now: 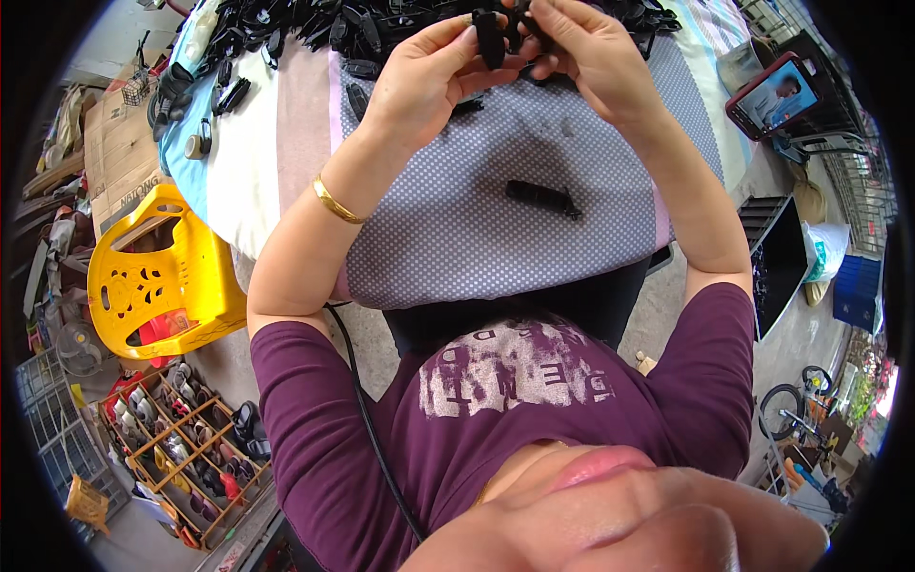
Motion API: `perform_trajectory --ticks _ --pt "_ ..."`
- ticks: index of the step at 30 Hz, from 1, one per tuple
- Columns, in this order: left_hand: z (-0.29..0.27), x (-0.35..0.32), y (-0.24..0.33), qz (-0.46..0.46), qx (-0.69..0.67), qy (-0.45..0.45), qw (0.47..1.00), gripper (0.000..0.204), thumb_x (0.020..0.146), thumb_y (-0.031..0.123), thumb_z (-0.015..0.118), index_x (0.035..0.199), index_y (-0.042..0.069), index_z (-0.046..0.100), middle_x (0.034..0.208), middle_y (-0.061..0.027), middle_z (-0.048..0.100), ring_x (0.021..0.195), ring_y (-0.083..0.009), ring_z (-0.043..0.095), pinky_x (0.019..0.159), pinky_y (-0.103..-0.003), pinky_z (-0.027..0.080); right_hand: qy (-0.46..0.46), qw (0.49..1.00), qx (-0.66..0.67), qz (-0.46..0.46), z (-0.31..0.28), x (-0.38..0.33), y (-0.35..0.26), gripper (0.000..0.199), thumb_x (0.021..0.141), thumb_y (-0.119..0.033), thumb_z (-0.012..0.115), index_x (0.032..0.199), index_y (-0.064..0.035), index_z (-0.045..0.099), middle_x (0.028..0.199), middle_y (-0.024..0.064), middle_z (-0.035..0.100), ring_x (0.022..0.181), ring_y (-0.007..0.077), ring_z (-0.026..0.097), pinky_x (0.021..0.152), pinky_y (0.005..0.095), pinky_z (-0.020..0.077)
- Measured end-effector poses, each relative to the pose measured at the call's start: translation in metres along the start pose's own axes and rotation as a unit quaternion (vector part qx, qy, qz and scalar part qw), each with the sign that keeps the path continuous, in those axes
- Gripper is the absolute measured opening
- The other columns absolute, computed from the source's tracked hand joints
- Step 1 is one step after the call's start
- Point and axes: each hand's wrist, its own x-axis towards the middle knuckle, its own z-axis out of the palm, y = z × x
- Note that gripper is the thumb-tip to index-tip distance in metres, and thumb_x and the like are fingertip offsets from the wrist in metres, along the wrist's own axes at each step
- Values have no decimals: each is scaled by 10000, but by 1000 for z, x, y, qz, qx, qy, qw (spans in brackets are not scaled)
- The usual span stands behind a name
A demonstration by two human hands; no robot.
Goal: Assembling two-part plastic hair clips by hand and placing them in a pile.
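At the top middle of the frame, the left hand (419,76) pinches a small black piece (489,38) between thumb and fingers, and the right hand (596,67) has its fingers closed on a dark bit (534,40) right beside it. I can't tell if the two are joined, because the fingers hide part of them. They look held up close together so both hands can work on them. The big black pile (324,24) sits along the top edge, likely to be easy to reach. One loose black piece (541,197) lies on the dotted cloth (429,253), below the hands — it could get bumped. A phone (777,95) leans at the upper right, maybe tilted for watching. A yellow chair (167,276) stands at the left, and a black cord (367,415) hangs down over the purple shirt (319,419).
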Motion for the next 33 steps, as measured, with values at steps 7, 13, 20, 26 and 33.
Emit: perform_trajectory --ticks 7,13,20,26,33 --pt "10 -5 -2 48 98 88 990 275 1045 51 566 1295 -23 654 1146 -100 725 1007 -192 710 896 -314 592 -22 999 19 38 -2 -1 10 232 1042 -206 639 1175 -16 648 944 77 736 786 160 734 691 271 608" --pt "37 -12 11 63 182 97 976 281 1030 4 535 1279 -27 662 1171 -138 715 1048 -237 724 935 -363 625 -16 995 -95 19 4 -8 3 193 1039 -188 644 1125 -15 634 881 84 725 726 147 713 604 248 563" --pt "39 -17 8 88 13 33 995 308 1043 11 495 1311 -53 631 1196 -139 703 1035 -231 718 941 -337 601 22 972 -190 -139 14 -10 20 98 1021 -103 652 1057 -15 631 840 49 682 694 99 666 595 235 539" --pt "36 -13 -8 56 33 103 993 282 1074 96 543 1317 -9 641 1153 -83 724 981 -147 703 886 -256 571 43 929 -288 -230 17 -11 25 147 988 -109 695 1047 12 637 861 33 672 735 88 649 649 232 538" --pt "18 15 -3 274 -25 -193 942 266 1064 91 564 1286 -7 670 1176 -66 726 984 -132 689 884 -245 547 -31 862 -451 -230 7 -9 13 345 948 -249 778 1147 27 722 858 40 713 764 87 676 674 205 528"
